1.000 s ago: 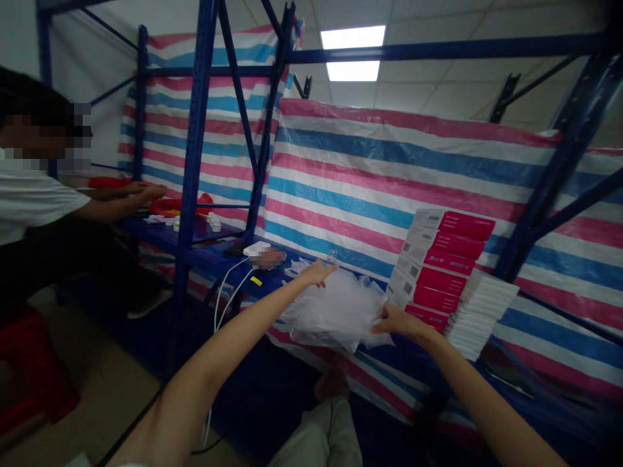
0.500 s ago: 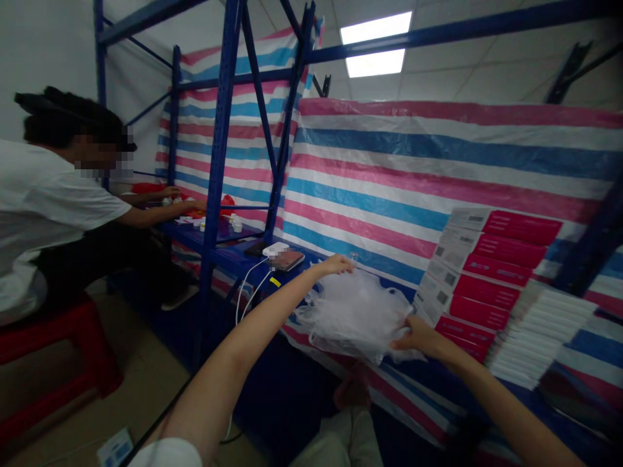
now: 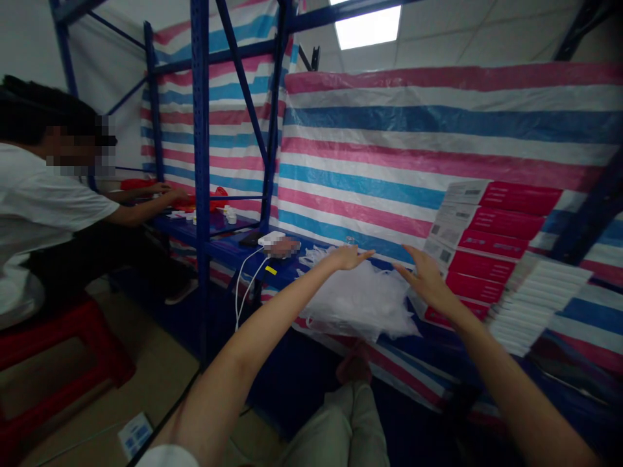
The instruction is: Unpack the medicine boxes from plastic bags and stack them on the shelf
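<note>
A heap of sheer white mesh bags [image 3: 363,301] lies on the blue shelf in front of me. Over its back left part reaches my left hand [image 3: 351,257], fingers stretched out, holding nothing I can see. My right hand [image 3: 427,275] is raised at the heap's right side, thumb and fingers apart and nothing between them. Behind my left hand stands a small clear object [image 3: 350,240], too small to name. Just right of my right hand rises a stack of red and white boxes [image 3: 491,256].
Slim white boxes [image 3: 540,301] are stacked at the right. A phone [image 3: 283,248], a white charger [image 3: 271,238] and cables lie left of the heap. Blue uprights [image 3: 200,162] frame the shelf. A co-worker [image 3: 48,194] sits at the left by a red stool [image 3: 63,353].
My right hand has let go of the mesh heap's edge and risen. My left hand has moved right, its fingers straightening. The view has tilted down slightly.
</note>
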Demonstrator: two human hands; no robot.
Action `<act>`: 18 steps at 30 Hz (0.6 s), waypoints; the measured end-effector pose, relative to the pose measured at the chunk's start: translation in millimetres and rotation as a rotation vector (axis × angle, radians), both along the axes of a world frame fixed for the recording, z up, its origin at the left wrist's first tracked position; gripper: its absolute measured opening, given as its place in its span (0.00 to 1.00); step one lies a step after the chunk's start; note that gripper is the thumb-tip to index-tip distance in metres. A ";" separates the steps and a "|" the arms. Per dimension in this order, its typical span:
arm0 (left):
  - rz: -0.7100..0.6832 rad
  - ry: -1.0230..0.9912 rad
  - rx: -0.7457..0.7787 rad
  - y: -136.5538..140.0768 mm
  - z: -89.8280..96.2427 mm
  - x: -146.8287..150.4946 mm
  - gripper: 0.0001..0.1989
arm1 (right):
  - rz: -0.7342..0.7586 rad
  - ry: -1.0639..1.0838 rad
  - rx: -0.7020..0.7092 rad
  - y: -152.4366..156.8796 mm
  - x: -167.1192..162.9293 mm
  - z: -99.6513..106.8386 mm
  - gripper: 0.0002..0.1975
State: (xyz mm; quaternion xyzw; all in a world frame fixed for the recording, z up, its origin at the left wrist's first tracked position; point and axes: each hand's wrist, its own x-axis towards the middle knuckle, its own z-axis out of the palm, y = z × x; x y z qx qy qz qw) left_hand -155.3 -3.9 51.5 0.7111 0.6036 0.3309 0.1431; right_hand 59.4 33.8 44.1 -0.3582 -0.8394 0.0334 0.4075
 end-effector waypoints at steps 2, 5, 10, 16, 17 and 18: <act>0.044 0.138 -0.065 4.1 -24.7 6.7 0.35 | -0.094 -0.109 0.011 7.0 -35.9 -18.8 0.31; 0.059 0.303 -0.108 6.0 -68.2 1.9 0.29 | -0.159 -0.419 -0.229 12.5 -72.5 -61.9 0.27; -0.009 0.341 -0.098 25.9 -98.5 -22.9 0.30 | -0.189 -0.631 -0.283 17.0 -80.9 -94.8 0.24; -0.065 0.224 -0.022 58.0 -96.7 -35.4 0.26 | -0.250 -0.563 -0.281 21.0 -83.6 -84.4 0.24; -0.048 0.198 -0.024 62.0 -98.4 -36.9 0.26 | -0.250 -0.541 -0.269 23.3 -84.8 -84.8 0.24; -0.033 0.170 -0.020 65.4 -100.4 -38.6 0.26 | -0.253 -0.523 -0.258 25.2 -85.7 -85.7 0.23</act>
